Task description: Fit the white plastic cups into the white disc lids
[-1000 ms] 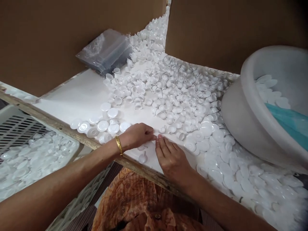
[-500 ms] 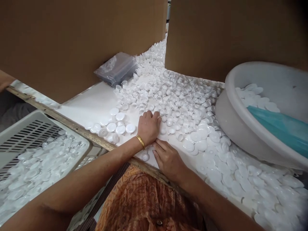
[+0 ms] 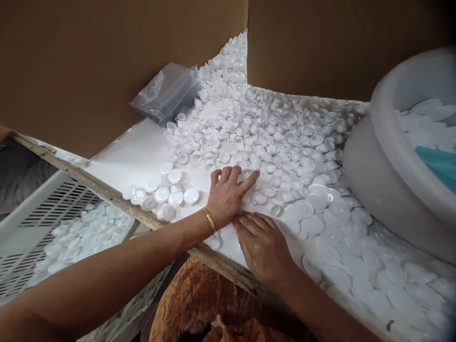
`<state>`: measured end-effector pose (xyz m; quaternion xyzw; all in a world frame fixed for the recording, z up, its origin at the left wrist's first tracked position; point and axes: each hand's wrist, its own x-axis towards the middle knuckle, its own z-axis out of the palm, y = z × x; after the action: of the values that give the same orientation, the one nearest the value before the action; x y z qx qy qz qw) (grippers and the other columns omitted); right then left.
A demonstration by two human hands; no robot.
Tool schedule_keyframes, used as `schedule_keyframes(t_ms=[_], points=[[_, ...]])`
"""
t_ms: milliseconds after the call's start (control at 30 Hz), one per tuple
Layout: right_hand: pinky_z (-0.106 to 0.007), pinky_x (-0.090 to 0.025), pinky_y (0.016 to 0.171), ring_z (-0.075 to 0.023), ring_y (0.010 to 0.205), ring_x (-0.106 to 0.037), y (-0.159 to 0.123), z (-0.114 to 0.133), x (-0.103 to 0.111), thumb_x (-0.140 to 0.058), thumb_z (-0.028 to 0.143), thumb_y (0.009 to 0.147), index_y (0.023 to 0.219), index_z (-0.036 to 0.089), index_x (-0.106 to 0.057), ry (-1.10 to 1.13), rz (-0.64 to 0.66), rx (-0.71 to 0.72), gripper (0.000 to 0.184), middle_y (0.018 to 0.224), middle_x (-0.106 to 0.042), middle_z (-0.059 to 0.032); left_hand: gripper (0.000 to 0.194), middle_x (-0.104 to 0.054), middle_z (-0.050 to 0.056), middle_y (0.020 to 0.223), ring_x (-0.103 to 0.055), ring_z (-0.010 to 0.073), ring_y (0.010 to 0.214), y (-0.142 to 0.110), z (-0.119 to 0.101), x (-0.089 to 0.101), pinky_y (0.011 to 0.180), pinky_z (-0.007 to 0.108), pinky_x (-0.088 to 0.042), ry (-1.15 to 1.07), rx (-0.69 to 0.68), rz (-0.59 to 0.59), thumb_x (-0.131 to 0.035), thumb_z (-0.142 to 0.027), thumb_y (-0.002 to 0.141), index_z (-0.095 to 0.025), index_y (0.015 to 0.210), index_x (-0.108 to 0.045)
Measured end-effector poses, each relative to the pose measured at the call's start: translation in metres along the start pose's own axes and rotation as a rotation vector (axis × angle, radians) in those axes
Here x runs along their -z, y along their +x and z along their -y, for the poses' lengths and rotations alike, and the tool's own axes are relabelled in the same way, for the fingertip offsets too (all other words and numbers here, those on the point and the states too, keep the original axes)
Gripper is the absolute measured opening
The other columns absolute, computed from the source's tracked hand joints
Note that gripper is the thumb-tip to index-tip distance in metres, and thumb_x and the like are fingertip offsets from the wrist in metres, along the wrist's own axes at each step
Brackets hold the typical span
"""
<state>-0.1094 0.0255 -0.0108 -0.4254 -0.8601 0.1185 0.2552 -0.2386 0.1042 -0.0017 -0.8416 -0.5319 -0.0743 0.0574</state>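
Note:
My left hand (image 3: 228,192), with a gold bangle at the wrist, is over the white tabletop at the near edge of a heap of small white toy cups (image 3: 285,137). Its thumb stretches out to the right, apart from the bent fingers; nothing shows between them. Close below it, my right hand (image 3: 263,244) rests with its fingers pressed together, the tips partly under the left hand; whatever they hold is hidden. A white piece (image 3: 215,241) lies by the table edge under my left wrist. Left of my hands sits a cluster of cups joined to saucers (image 3: 174,190).
Loose white saucers (image 3: 338,259) spread to the right, beside a large pale tub (image 3: 384,156) with a teal sheet. A slatted basket (image 3: 21,237) of white pieces stands lower left. Cardboard (image 3: 107,71) walls the back, near clear plastic bags (image 3: 167,90). A wooden edging (image 3: 142,216) runs along the table.
My left thumb has spread away from the fingers, which were closed together. My right hand has shifted slightly right and turned knuckles-up. The view has shifted, so the tub appears farther right.

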Motion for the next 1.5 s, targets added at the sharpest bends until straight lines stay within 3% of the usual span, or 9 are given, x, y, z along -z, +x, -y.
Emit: schedule_keyframes(t_ms=[133, 333, 500, 600, 800, 933, 1067, 1233, 1500], points=[[-0.041, -0.032, 0.099, -0.0232, 0.112, -0.050, 0.002, 0.001, 0.000, -0.048, 0.010, 0.084, 0.107, 0.012, -0.064, -0.007, 0.034, -0.011, 0.027, 0.109, -0.066, -0.0072, 0.051, -0.048, 0.010, 0.110, -0.040, 0.0265, 0.100, 0.002, 0.001, -0.002, 0.085, 0.044, -0.029, -0.045, 0.057, -0.003, -0.047, -0.022, 0.083, -0.033, 0.132, -0.040], [-0.033, -0.041, 0.084, -0.0191, 0.100, -0.056, 0.000, -0.004, 0.008, -0.047, 0.013, 0.087, 0.107, 0.012, -0.062, -0.003, -0.035, -0.014, 0.026, 0.110, -0.065, -0.0068, 0.046, -0.050, 0.012, 0.110, -0.042, 0.0280, 0.101, 0.002, 0.004, 0.003, 0.085, 0.045, -0.029, -0.003, 0.142, -0.031, -0.039, -0.021, 0.087, -0.032, 0.131, -0.042], [-0.033, -0.042, 0.078, -0.0184, 0.087, -0.059, -0.012, -0.034, 0.043, -0.046, 0.015, 0.088, 0.096, 0.016, -0.065, -0.182, -0.232, -0.278, 0.021, 0.093, -0.068, -0.0047, 0.039, -0.059, 0.014, 0.096, -0.049, 0.0314, 0.096, 0.007, 0.039, 0.008, 0.078, 0.044, -0.032, 0.101, 0.271, -0.050, -0.031, -0.029, 0.091, -0.024, 0.125, -0.049], [-0.032, -0.043, 0.076, -0.0192, 0.084, -0.058, -0.030, -0.047, 0.059, -0.052, 0.020, 0.086, 0.093, 0.016, -0.065, -0.267, -0.141, -0.376, 0.015, 0.089, -0.066, -0.0048, 0.035, -0.065, 0.010, 0.083, -0.057, 0.0261, 0.081, 0.008, 0.064, 0.008, 0.071, 0.036, -0.034, 0.032, 0.316, -0.024, -0.030, -0.027, 0.091, -0.021, 0.113, -0.057], [-0.033, -0.041, 0.075, -0.0217, 0.089, -0.054, -0.057, -0.048, 0.056, -0.059, 0.020, 0.083, 0.102, 0.016, -0.062, -0.471, 0.079, -0.264, 0.020, 0.097, -0.063, -0.0070, 0.031, -0.067, 0.005, 0.081, -0.058, 0.0195, 0.069, -0.001, 0.078, 0.011, 0.060, 0.028, -0.034, -0.184, 0.468, -0.183, -0.037, -0.033, 0.089, -0.022, 0.104, -0.062], [-0.033, -0.040, 0.076, -0.0212, 0.090, -0.054, -0.058, -0.050, 0.052, -0.052, 0.019, 0.087, 0.096, 0.015, -0.062, -0.514, 0.077, -0.193, 0.014, 0.101, -0.063, -0.0079, 0.026, -0.063, 0.005, 0.086, -0.056, 0.0155, 0.074, -0.017, 0.058, 0.020, 0.066, 0.026, -0.041, -0.381, 0.203, -0.132, -0.043, -0.026, 0.087, -0.019, 0.100, -0.064], [-0.033, -0.040, 0.074, -0.0208, 0.087, -0.054, -0.056, -0.053, 0.051, -0.052, 0.021, 0.087, 0.093, 0.014, -0.061, -0.469, 0.108, -0.170, 0.014, 0.100, -0.063, -0.0082, 0.022, -0.058, 0.009, 0.091, -0.051, 0.0200, 0.085, -0.035, 0.044, 0.023, 0.074, 0.033, -0.043, -0.319, -0.087, 0.007, -0.051, -0.025, 0.084, -0.019, 0.098, -0.067], [-0.033, -0.043, 0.073, -0.0217, 0.086, -0.054, -0.054, -0.055, 0.049, -0.052, 0.024, 0.086, 0.100, 0.014, -0.061, -0.456, 0.109, -0.175, 0.019, 0.093, -0.061, -0.0081, 0.022, -0.055, 0.009, 0.093, -0.048, 0.0211, 0.087, -0.043, 0.041, 0.025, 0.076, 0.035, -0.042, -0.289, -0.054, -0.021, -0.053, -0.028, 0.083, -0.018, 0.099, -0.066], [-0.030, -0.045, 0.067, -0.0197, 0.078, -0.060, -0.051, -0.048, 0.054, -0.048, 0.023, 0.089, 0.090, 0.015, -0.065, -0.520, 0.011, -0.176, 0.018, 0.083, -0.067, -0.0073, 0.019, -0.058, 0.008, 0.088, -0.050, 0.0228, 0.088, -0.021, 0.006, 0.018, 0.074, 0.034, -0.036, -0.251, -0.134, 0.143, -0.056, -0.024, 0.081, -0.018, 0.098, -0.064]])
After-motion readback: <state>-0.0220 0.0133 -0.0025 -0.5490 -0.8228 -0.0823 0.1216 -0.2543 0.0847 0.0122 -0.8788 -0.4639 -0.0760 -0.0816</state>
